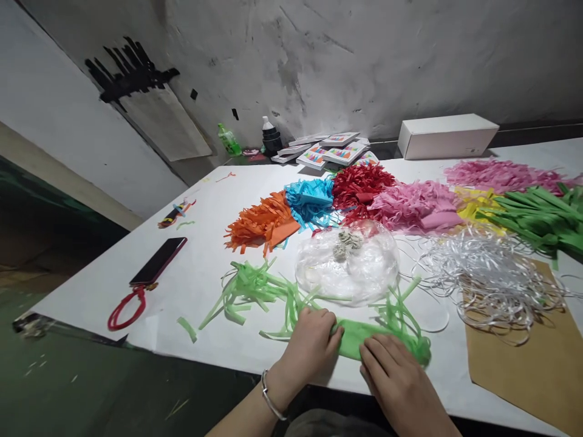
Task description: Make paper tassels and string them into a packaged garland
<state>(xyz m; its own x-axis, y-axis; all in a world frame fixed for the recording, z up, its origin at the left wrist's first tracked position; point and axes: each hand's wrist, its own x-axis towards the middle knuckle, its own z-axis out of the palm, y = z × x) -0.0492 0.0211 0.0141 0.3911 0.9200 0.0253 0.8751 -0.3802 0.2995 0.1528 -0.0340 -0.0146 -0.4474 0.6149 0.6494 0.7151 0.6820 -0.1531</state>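
A light green tissue paper (354, 337) lies at the table's front edge, its fringed strips spreading out at both ends. My left hand (314, 340) has its fingers curled over the left part of the solid band and pinches it. On the right part, my right hand (395, 377) presses with bent fingers held together; its thumb is hidden. A loose green fringe bundle (255, 284) rests to the left of my hands. Just beyond the paper is a clear plastic bag (314, 267) with a greyish crumpled bit on it.
Fringed paper bundles in orange (264, 221), blue (312, 200), red (362, 185), pink (419, 206) and green (542, 215) line the back. White ribbon (496, 279) tangles over brown cardboard (523, 370). A phone (158, 261) lies left; a white box (446, 136) stands behind.
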